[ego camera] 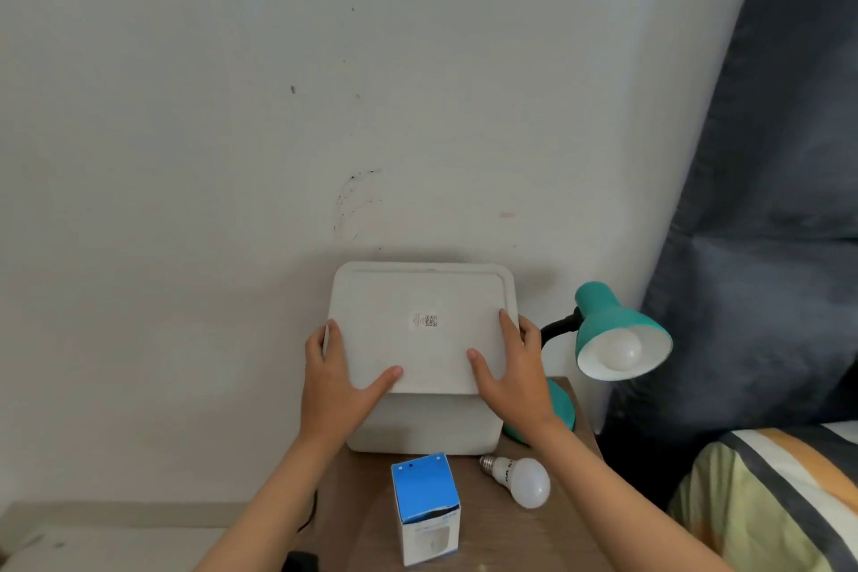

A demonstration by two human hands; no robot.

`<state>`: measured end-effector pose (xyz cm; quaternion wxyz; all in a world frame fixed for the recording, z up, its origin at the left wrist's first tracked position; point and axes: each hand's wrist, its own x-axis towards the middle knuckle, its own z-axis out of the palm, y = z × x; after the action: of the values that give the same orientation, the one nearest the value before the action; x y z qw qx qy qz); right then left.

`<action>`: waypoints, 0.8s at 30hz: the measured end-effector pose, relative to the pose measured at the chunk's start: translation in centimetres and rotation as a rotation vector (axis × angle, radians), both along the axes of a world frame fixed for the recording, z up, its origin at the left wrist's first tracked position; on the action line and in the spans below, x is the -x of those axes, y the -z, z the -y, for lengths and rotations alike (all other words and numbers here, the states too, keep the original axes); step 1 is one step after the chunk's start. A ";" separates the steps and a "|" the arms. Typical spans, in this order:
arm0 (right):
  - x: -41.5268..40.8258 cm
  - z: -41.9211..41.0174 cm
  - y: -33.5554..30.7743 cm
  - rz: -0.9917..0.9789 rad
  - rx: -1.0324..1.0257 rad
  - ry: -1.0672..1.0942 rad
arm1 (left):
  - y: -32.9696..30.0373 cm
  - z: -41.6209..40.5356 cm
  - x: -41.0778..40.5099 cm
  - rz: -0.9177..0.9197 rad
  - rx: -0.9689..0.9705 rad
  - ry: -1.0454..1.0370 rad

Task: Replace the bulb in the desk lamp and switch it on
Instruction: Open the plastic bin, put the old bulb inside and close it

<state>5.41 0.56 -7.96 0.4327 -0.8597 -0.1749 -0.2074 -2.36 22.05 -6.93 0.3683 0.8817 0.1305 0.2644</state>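
A teal desk lamp (608,320) stands at the right of a small wooden table (575,539), its shade tilted toward me with a white bulb (620,351) screwed in, unlit. A loose white bulb (522,478) lies on the table in front. A blue and white bulb box (427,509) stands upright beside it. My left hand (336,379) and my right hand (513,369) grip the two sides of a white lid (422,325) on a white storage box (425,425).
The storage box sits against a white wall (278,130). A dark curtain (766,200) hangs at the right. A striped bed cover (780,502) lies at the lower right. A black cable (308,516) runs down the table's left edge.
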 end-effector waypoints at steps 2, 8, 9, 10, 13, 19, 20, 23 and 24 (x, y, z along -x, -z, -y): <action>1.4 0.8 -1.0 0.003 0.011 0.002 | -0.6 0.6 1.6 -0.006 -0.011 0.006; 8.7 5.7 -0.9 -0.046 0.145 0.037 | -0.5 4.8 9.5 -0.066 -0.014 0.078; 10.2 6.6 -0.5 -0.067 0.157 0.045 | -0.1 5.6 10.9 -0.083 -0.008 0.085; 11.3 7.4 -0.1 -0.088 0.165 0.048 | 0.2 6.2 11.9 -0.097 -0.002 0.093; 15.9 10.1 1.5 -0.171 0.168 0.061 | 1.4 8.8 16.1 -0.159 0.015 0.137; 24.1 14.1 6.7 -0.326 0.236 0.078 | 6.5 12.7 23.9 -0.336 0.044 0.159; 24.8 14.5 7.7 -0.357 0.250 0.081 | 7.3 13.1 24.8 -0.362 0.050 0.153; 26.2 15.4 10.2 -0.434 0.296 0.096 | 9.4 13.8 26.3 -0.434 0.067 0.161; 26.5 15.5 10.8 -0.462 0.298 0.097 | 9.9 14.0 26.4 -0.457 0.073 0.167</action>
<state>-21.09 -14.92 -18.78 0.3194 -0.9458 -0.0589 0.0019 -28.80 8.10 -16.86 0.3815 0.9124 0.1465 0.0216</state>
